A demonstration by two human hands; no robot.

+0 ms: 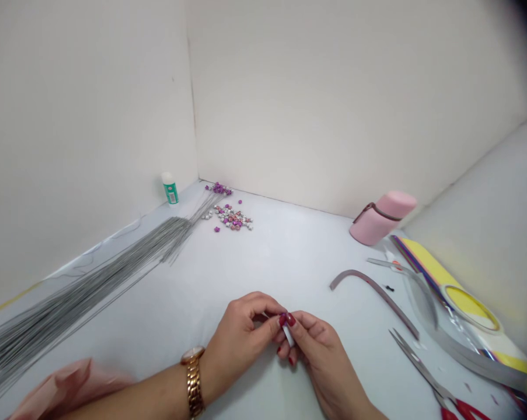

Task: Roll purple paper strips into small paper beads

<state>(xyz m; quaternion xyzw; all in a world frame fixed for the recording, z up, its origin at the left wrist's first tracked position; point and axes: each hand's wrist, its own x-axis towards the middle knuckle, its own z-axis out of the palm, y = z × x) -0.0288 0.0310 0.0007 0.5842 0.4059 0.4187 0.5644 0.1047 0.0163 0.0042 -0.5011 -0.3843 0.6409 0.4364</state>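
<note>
Your left hand (241,344) and right hand (320,350) both narrow, fingertips pinching small white paper roll (288,335) between them, held over near edge of surface (281,256). Forearms angled inward, gold wristwatch (194,373) on left wrist. Grey paper strip (377,294) and red-handled scissors (425,373) toward right edge. Bundled stem wires (92,280) along left edge. Small shiny pink-and-silver pieces (232,219) and green-labelled bottle (170,188) toward far left corner.
</note>
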